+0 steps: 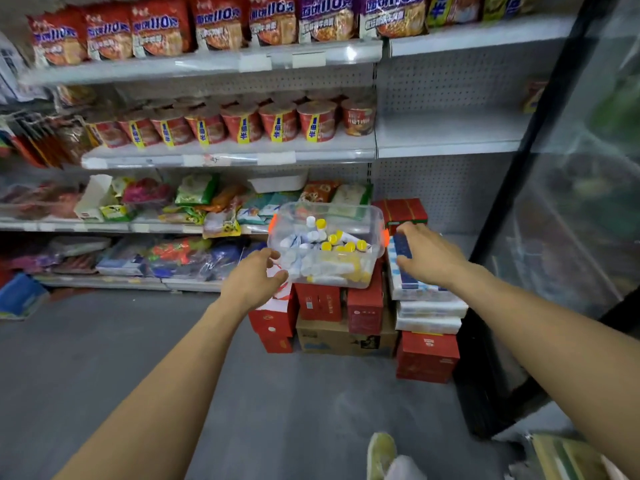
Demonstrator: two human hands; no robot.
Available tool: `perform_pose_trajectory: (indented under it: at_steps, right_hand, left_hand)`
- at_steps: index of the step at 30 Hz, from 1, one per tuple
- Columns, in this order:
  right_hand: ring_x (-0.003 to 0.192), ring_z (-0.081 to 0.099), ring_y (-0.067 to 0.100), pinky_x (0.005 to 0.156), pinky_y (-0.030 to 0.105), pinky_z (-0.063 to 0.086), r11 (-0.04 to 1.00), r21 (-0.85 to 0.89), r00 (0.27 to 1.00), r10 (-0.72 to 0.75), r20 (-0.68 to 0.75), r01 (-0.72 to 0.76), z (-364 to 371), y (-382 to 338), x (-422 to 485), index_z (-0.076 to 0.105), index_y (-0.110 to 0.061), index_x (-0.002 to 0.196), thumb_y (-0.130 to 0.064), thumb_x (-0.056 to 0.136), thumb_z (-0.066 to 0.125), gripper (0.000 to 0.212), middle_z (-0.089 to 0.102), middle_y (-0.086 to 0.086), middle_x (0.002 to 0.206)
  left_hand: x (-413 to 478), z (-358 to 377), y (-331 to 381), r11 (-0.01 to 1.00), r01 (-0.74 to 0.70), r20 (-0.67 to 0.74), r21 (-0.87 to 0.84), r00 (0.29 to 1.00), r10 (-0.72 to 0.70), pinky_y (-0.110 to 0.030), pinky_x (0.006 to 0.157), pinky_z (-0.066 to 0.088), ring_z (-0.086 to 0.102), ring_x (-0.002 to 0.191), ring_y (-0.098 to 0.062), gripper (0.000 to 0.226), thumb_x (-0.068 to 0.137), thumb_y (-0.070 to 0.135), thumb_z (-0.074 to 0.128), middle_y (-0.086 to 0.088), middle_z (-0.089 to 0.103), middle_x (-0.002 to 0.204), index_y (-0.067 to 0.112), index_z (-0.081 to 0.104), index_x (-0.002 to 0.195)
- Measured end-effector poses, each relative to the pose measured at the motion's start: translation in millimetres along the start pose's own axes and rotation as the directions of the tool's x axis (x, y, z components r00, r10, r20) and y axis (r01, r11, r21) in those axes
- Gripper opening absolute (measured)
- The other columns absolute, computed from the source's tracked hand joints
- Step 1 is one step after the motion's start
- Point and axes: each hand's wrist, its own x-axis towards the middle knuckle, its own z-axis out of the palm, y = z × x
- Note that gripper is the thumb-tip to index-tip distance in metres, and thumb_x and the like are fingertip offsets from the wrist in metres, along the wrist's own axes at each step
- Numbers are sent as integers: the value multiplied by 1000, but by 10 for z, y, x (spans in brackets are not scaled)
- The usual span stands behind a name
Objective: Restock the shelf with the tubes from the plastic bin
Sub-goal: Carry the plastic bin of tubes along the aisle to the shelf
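Note:
A clear plastic bin (367, 216) with orange side clips rests on a stack of red boxes in front of the shelving. It holds several white tubes (320, 263), some with yellow caps, some with white caps. My left hand (254, 277) reaches toward the bin's left front corner, fingers apart, holding nothing. My right hand (427, 254) hovers just right of the bin over a stack of wrapped packs, fingers spread and empty. An empty white shelf (446, 131) sits above and to the right of the bin.
Red boxes (365, 303) and a cardboard carton (346, 337) stand under the bin. Wrapped tissue packs (429, 306) pile up at the right. Shelves on the left hold cup noodles (242, 124) and snack bags. A glass-door cooler (571, 202) stands at the right. Grey floor lies below.

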Motion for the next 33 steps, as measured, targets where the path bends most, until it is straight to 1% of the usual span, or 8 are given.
perform_pose_trajectory:
  at_steps: [7, 14, 18, 21, 25, 28, 31, 33]
  right_hand:
    - [118, 52, 32, 89, 43, 47, 994, 49, 992, 97, 75, -101, 274, 294, 1372, 39, -15, 134, -32, 92, 56, 49, 47, 11, 135]
    - [117, 52, 33, 82, 37, 43, 963, 149, 957, 190, 218, -225, 634, 554, 2627, 41, -12, 132, -31, 89, 59, 49, 49, 13, 130]
    - [118, 52, 34, 88, 39, 45, 924, 239, 928, 220, 302, -297, 957, 691, 3134, 46, -11, 125, -25, 87, 60, 43, 51, 14, 129]
    - [124, 50, 31, 98, 42, 45, 896, 286, 913, 240, 330, -339, 1153, 774, 3479, 44, -14, 137, -24, 88, 60, 53, 47, 12, 139]
    - [117, 55, 35, 95, 45, 50, 810, 333, 848, 337, 409, -483, 1514, 874, 3839, 37, -25, 142, -39, 81, 56, 65, 50, 12, 136]
    - [125, 48, 38, 97, 45, 47, 734, 281, 762, 472, 443, -618, 1827, 969, 4101, 32, -11, 143, -40, 83, 60, 72, 44, 20, 141]
    - [123, 50, 40, 93, 42, 48, 552, 307, 625, 605, 494, -776, 2030, 994, 4277, 30, -2, 143, -37, 76, 68, 84, 45, 22, 140]
    - [112, 58, 40, 78, 35, 47, 469, 335, 575, 626, 526, -817, 2092, 1009, 4364, 48, -3, 124, -33, 69, 69, 67, 56, 23, 126]
  left_hand:
    - [1332, 280, -140, 973, 128, 64, -191, 991, -118, -31, 77, 50, 62, 87, -20, 41, 90, 32, 62, -7, 62, 114, 15, 53, 126]
    - [2503, 652, -262, 926, 280, 148, -253, 957, -249, -34, 89, 45, 55, 111, -27, 49, 90, 28, 63, -11, 55, 127, 11, 48, 134]
    - [3082, 861, -494, 916, 362, 167, -174, 927, -335, -36, 95, 41, 51, 119, -33, 60, 88, 26, 65, -16, 44, 140, 10, 41, 140]
    - [3555, 1035, -769, 908, 411, 176, -82, 903, -393, -41, 106, 36, 42, 129, -37, 67, 87, 29, 65, -19, 38, 145, 11, 35, 145]
    - [4078, 1298, -1119, 897, 439, 166, -48, 889, -426, -46, 111, 30, 35, 133, -39, 73, 84, 22, 66, -21, 36, 144, 12, 31, 148]
    - [4407, 1468, -1347, 854, 519, 190, -49, 844, -502, -46, 111, 29, 31, 136, -40, 79, 85, 19, 66, -25, 33, 147, 6, 21, 150]
    - [4673, 1638, -1561, 757, 638, 253, -143, 763, -595, -44, 98, 44, 51, 119, -41, 69, 84, 15, 69, -29, 49, 134, -2, 35, 141]
    - [4771, 1699, -1635, 671, 706, 325, -227, 704, -631, -37, 67, 56, 63, 83, -34, 42, 85, 15, 69, -27, 63, 110, -4, 55, 120]
